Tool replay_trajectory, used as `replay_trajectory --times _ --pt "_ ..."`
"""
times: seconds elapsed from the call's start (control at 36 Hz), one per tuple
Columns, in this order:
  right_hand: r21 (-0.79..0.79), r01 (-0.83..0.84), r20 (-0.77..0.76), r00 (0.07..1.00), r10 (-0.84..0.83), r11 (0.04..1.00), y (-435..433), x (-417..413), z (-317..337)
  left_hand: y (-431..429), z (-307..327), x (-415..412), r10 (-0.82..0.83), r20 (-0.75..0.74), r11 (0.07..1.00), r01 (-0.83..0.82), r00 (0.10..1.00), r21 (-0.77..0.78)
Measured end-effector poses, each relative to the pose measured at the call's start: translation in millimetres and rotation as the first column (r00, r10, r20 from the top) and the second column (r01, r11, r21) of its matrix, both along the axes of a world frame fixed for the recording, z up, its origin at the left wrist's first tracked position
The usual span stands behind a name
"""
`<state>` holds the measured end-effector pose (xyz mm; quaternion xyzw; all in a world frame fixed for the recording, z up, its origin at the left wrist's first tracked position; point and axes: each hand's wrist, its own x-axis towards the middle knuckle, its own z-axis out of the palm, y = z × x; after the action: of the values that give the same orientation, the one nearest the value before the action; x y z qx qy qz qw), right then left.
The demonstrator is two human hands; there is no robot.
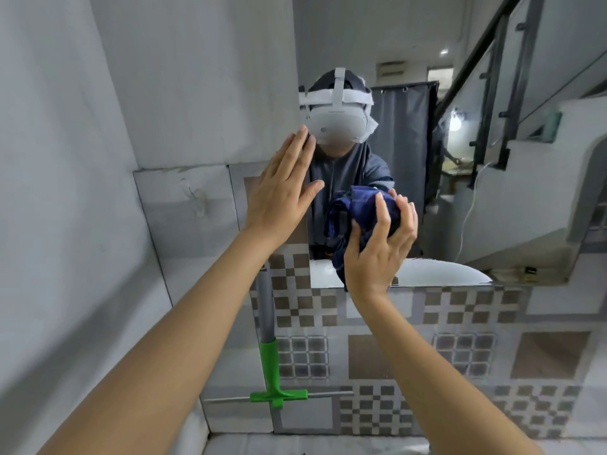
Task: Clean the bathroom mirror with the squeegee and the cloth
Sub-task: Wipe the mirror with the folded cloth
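Head view | I log left hand flat-open at mirror left edge | right hand gripping cloth near bottom edge

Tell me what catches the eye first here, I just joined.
The right hand grips a bunched dark blue cloth against the mirror, centre frame. The left hand is spread flat at the mirror's left edge, apparently touching it. Below, the green-headed squeegee stands unheld against the tiled wall, blade down.
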<state>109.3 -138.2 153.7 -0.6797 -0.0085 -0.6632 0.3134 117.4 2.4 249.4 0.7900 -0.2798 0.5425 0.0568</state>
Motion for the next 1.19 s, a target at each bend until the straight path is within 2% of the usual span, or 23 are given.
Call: replay_trajectory --times 0.14,0.19,0.28,0.33,0.47,0.56,0.61,0.69,0.86,0.94,1.0,1.08,1.14,1.19 --pt "-0.197 0.005 -0.031 0.999 -0.012 0.98 5 0 -16 -1 -1 3 -0.021 0.0 1.0 0.021 1.0 -0.01" --pt "-0.344 0.011 -0.043 0.999 -0.027 0.939 3 0 -23 -2 -2 4 -0.026 0.0 0.999 0.026 1.0 -0.018" --pt "-0.634 -0.007 -0.066 0.997 -0.045 0.773 -6 -1 -33 -6 -4 2 -0.013 0.009 0.999 0.014 1.0 -0.044" --pt "-0.761 -0.02 -0.074 0.996 -0.056 0.649 -17 -3 -33 -10 -7 0 -0.012 0.001 0.996 0.012 1.0 -0.083" --pt "-0.948 -0.05 -0.093 0.988 -0.121 0.314 -53 -10 -16 -24 -22 -7 -0.021 -0.026 0.971 0.014 0.999 -0.237" --pt "-0.974 -0.067 -0.098 0.986 -0.136 0.218 -80 -13 -10 -35 -33 -10 -0.041 -0.057 0.941 0.019 0.998 -0.338" --pt "-0.972 -0.063 -0.096 0.986 -0.136 0.228 -101 -15 -7 -43 -41 -12 -0.043 -0.068 0.923 0.014 0.997 -0.385" --pt "-0.949 -0.019 -0.056 0.992 -0.109 0.314 -134 -18 -2 -56 -50 -16 -0.051 -0.084 0.893 0.008 0.995 -0.45" --pt "-0.82 0.024 -0.061 0.99 -0.129 0.571 -196 -23 6 -76 -63 -18 -0.078 -0.124 0.83 -0.004 0.989 -0.558" --pt "-0.693 0.017 -0.11 0.986 -0.129 0.72 -227 -27 4 -82 -66 -18 -0.074 -0.137 0.814 -0.019 0.988 -0.581" --pt "-0.531 -0.017 -0.181 0.979 -0.093 0.847 -242 -34 -2 -83 -66 -18 -0.06 -0.14 0.809 -0.034 0.988 -0.587" --pt "-0.154 -0.094 -0.265 0.963 0.05 0.984 -252 -45 -17 -84 -65 -18 -0.044 -0.145 0.804 -0.051 0.989 -0.593" --pt "0.071 -0.078 -0.25 0.964 0.093 0.994 -248 -48 -26 -84 -65 -18 -0.035 -0.146 0.8 -0.06 0.989 -0.597" --pt "0.279 -0.055 -0.206 0.972 0.116 0.959 -240 -47 -35 -85 -65 -19 -0.038 -0.152 0.798 -0.062 0.988 -0.6"
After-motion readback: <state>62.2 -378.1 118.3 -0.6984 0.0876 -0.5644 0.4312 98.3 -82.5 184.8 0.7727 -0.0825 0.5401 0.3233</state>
